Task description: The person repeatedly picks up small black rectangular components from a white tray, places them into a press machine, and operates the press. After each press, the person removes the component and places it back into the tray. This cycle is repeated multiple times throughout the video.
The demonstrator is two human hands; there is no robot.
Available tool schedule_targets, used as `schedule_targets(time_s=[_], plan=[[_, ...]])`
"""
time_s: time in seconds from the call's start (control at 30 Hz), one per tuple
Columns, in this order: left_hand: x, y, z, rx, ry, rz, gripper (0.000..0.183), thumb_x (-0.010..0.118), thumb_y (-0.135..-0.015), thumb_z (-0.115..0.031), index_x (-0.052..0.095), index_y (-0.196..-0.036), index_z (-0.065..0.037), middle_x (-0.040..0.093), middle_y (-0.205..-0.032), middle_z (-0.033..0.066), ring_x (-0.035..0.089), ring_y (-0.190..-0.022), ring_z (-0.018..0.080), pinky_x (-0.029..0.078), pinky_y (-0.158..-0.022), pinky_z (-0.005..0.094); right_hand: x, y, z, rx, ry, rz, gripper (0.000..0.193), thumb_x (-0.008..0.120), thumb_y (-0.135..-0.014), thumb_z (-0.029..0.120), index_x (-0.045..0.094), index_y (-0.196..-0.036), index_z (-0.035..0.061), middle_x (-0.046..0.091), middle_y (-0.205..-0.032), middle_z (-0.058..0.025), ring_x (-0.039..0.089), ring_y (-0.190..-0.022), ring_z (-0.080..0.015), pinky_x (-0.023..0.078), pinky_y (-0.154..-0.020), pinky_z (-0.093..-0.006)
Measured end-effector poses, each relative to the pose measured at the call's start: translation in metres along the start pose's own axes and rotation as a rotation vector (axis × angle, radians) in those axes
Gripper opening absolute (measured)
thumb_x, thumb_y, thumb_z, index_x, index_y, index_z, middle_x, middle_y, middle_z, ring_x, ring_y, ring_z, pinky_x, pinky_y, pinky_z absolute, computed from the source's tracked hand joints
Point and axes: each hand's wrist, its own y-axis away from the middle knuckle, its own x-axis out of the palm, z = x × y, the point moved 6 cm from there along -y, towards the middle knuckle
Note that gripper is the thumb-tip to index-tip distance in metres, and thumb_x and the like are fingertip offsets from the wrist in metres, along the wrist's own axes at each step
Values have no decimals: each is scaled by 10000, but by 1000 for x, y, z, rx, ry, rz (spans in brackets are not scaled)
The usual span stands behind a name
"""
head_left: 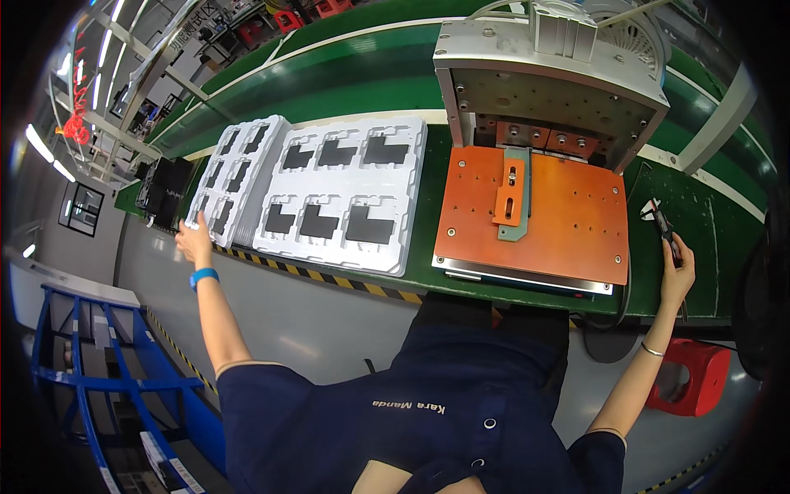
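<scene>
At the near left corner of a white plastic tray (238,183), my left hand (195,240) has its fingers closed on the rim. The tray's recesses hold dark, flat pieces. Beside it lies a second white tray (333,179), with L-shaped black pieces (369,224) in its pockets. Far over on the right, my right hand (679,268) is closed around a caliper (661,219), its metal jaws pointing away from me on the green bench top. Between my hands stands a press machine (543,90) with an orange fixture plate (568,218).
A narrow orange slotted block (510,193) sits on the fixture plate. Black items (164,188) stand beyond the left tray. Striped tape (354,284) marks the bench's front edge. A red stool (695,379) is at the lower right, a blue rack (115,379) at the lower left.
</scene>
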Motion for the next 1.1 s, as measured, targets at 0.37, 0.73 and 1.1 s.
schedule_targets(time_s=[0.37,0.73,1.1], plan=[[21,49,-31,645,368,135,403,603,-947,-405,646,-1304,-222,610,-1336,137,512,-1279,392,329,-1083,558,16,-3,-10,-26,-63,34,292,751,-877,198,728,-1143,80,603,-862,6,513,-746,-89,435,-677,-233],[17,65,-14,752,343,126,410,616,-953,-245,597,-1358,-181,564,-1388,167,429,-1353,421,329,-1116,474,5,7,4,29,-14,-61,364,763,-866,237,705,-1210,133,644,-1032,-37,565,-897,-154,468,-743,-269],[34,53,-2,882,349,16,395,592,-954,-167,587,-1343,-101,608,-1320,168,567,-1180,363,417,-1029,441,-22,45,59,-72,115,-383,416,761,-852,276,668,-1221,110,661,-1100,-88,583,-1005,-282,431,-897,-391]])
